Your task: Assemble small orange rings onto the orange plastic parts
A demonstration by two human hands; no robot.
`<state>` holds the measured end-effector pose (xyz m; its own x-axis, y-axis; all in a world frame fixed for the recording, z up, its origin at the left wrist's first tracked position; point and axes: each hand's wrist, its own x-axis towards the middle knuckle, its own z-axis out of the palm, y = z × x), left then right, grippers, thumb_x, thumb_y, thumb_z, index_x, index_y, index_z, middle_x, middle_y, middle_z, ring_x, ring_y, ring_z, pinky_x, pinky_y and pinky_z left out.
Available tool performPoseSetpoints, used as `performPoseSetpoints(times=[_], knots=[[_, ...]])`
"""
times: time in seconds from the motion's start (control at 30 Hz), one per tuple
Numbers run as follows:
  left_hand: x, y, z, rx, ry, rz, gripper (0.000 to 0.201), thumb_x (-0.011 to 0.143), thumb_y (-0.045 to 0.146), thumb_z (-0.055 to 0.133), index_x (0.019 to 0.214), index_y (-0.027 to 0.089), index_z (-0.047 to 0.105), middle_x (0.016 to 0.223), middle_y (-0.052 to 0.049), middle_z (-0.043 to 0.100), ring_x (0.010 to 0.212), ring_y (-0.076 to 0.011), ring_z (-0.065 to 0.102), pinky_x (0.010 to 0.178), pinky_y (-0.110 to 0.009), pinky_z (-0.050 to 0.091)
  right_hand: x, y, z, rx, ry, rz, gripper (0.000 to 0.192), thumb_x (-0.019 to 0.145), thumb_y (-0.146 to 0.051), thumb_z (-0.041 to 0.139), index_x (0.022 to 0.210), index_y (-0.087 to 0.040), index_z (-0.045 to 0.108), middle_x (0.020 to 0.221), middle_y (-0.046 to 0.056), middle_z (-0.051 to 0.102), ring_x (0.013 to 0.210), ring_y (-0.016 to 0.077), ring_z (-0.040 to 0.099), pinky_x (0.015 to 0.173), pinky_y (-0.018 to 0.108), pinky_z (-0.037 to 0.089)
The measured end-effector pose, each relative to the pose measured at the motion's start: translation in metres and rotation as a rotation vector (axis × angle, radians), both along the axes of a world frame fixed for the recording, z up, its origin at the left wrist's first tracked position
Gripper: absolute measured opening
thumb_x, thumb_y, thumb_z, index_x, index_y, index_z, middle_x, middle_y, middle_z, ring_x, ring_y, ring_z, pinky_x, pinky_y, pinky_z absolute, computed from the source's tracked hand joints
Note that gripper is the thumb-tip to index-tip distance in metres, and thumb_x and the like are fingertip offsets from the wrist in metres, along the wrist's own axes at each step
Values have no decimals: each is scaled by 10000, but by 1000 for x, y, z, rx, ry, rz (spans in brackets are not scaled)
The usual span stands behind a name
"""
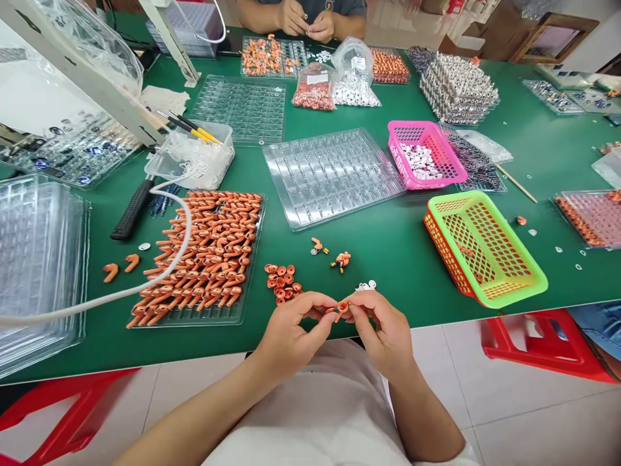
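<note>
My left hand [294, 327] and my right hand [381, 327] meet at the near edge of the green table [398, 259]. Both pinch one small orange part [341, 306] between their fingertips. Just beyond my left hand lies a small heap of orange rings [283, 281]. A few white pieces [366, 285] lie by my right hand. Further left sits a clear tray [206, 316] filled with several orange hook-shaped parts [208, 252]. Two assembled orange pieces [342, 259] lie loose beyond my hands.
A green-and-orange basket [485, 249] stands at the right, a pink basket [424, 155] of white pieces behind it. An empty clear blister tray [332, 175] lies in the middle. A white cable [145, 285] crosses the left. A person's hands [308, 22] work across the table. Red stools [543, 343] stand below.
</note>
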<state>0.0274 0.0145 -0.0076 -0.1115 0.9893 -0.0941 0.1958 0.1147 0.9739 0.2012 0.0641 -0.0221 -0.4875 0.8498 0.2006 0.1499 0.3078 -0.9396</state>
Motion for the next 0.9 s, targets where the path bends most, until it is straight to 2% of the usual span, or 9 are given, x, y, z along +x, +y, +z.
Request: performPoseSetpoints(times=[0.17,0.33,0.47,0.6,0.73,0.8,0.9], knots=[[-3,2,3,-106,-142,-40,138,865,252,656,973,171,681,949,-47,720,877,-164,696,804,-255,578,4,7,4,265,-2,87,384,942,8,501,1210,-250,596,1093,71,671,976,195,639,815,347,542],[-9,8,6,-221,-334,-172,281,882,332,663,1114,174,673,1002,-65,713,912,-180,664,821,-283,553,9,13,6,352,32,170,509,919,50,482,1307,-270,559,1107,74,665,958,199,630,791,365,527],[-13,15,8,-272,-440,-300,238,901,333,638,1053,166,713,994,-62,716,891,-162,636,814,-260,524,10,15,6,408,-6,241,522,914,37,461,1314,-282,565,1152,77,639,970,204,611,808,377,514],[-13,20,11,-271,-333,-308,178,888,287,630,984,170,725,968,-49,711,826,-144,631,734,-227,505,11,17,8,432,-120,254,481,901,34,474,1247,-272,607,1112,72,588,932,187,578,773,348,496],[-11,23,17,-159,-82,-286,100,842,208,625,870,177,716,917,-24,680,836,-145,625,762,-230,492,11,16,9,438,-142,233,431,907,11,498,1222,-263,605,1037,58,555,836,162,547,714,316,480],[-10,23,20,-134,22,-284,94,826,173,614,858,186,702,877,-5,687,850,-144,626,784,-229,477,10,15,8,447,-137,221,430,910,12,488,1236,-249,590,1038,66,555,829,163,547,705,314,483],[-8,24,22,-146,56,-293,125,842,166,579,897,202,685,835,21,698,812,-131,623,760,-221,468,7,11,7,481,-132,183,408,913,5,494,1237,-228,582,1023,76,577,833,175,554,696,319,489]])
